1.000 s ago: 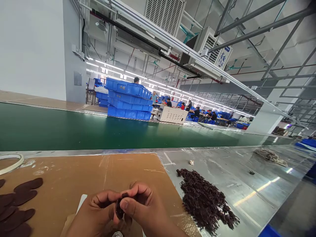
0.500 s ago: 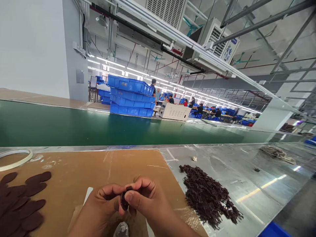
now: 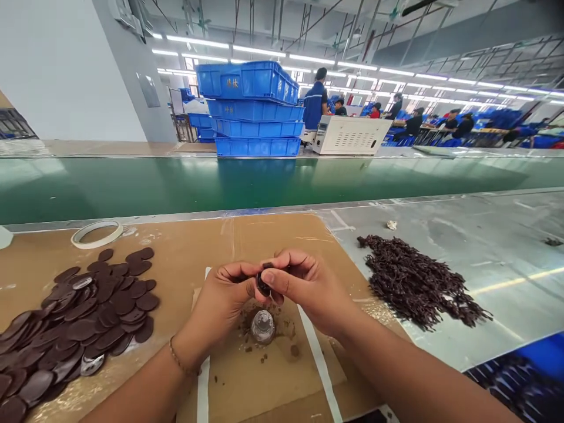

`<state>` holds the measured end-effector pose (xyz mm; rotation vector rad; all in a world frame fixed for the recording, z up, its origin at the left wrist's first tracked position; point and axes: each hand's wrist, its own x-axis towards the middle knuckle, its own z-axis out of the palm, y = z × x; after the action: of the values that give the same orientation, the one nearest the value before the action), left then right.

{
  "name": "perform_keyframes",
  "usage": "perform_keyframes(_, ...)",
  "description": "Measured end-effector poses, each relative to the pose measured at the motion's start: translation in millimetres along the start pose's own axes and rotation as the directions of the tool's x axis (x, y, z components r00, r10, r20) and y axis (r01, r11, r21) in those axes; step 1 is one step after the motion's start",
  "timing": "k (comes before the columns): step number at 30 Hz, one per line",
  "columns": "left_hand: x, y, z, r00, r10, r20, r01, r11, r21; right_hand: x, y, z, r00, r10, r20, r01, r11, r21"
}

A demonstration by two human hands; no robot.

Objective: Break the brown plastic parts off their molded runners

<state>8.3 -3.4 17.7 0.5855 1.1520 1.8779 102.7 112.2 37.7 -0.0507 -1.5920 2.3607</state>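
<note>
My left hand (image 3: pixel 220 299) and my right hand (image 3: pixel 304 285) meet over the brown board (image 3: pixel 176 258), both pinched on one small dark brown oval piece (image 3: pixel 263 284) held upright between the fingertips. Right below them a small clear domed object (image 3: pixel 263 326) stands on the board among brown crumbs. A heap of flat dark brown oval pieces (image 3: pixel 79 317) lies to the left of my left hand. A pile of thin dark brown trimmings (image 3: pixel 418 282) lies to the right on the metal table (image 3: pixel 484 235).
A roll of tape (image 3: pixel 97 233) lies at the board's far edge. Beyond runs a green conveyor belt (image 3: pixel 220 182). Stacked blue crates (image 3: pixel 253 111) and a white machine (image 3: pixel 350 135) stand behind it, with several people working further back.
The view has tilted downward, so the hands, the heap of ovals and the domed object now show fully. Both hands keep the same pinch on the small piece.
</note>
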Motion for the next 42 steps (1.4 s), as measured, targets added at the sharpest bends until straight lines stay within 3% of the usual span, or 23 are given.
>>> perform_keyframes(8, -6, 2, -0.8, 0.991, -0.047, 0.129, 0.035, 0.995, 0.094, -5, -18, -7, 0.998, -0.030, -0.047, 0.024, 0.993, -0.116)
perform_keyframes(14, -7, 0, -1.8, 0.995, -0.069, 0.073, 0.066, 0.997, 0.041, -5, -17, -15, 0.989, -0.108, -0.104, 0.077, 0.962, -0.261)
perform_keyframes(20, -7, 3, 0.4, 0.993, -0.037, 0.117, 0.037, 0.999, 0.003, -5, -19, -15, 0.982, -0.152, -0.114, 0.113, 0.949, -0.294)
perform_keyframes(32, -7, 5, 3.0, 0.995, -0.030, 0.096, 0.033, 0.999, -0.029, -4, -21, -12, 0.972, -0.199, -0.124, 0.153, 0.938, -0.311)
perform_keyframes(42, -6, 1, 1.3, 1.000, -0.028, -0.002, 0.028, 1.000, -0.013, -9, -26, -14, 0.965, -0.244, -0.096, 0.141, 0.791, -0.595)
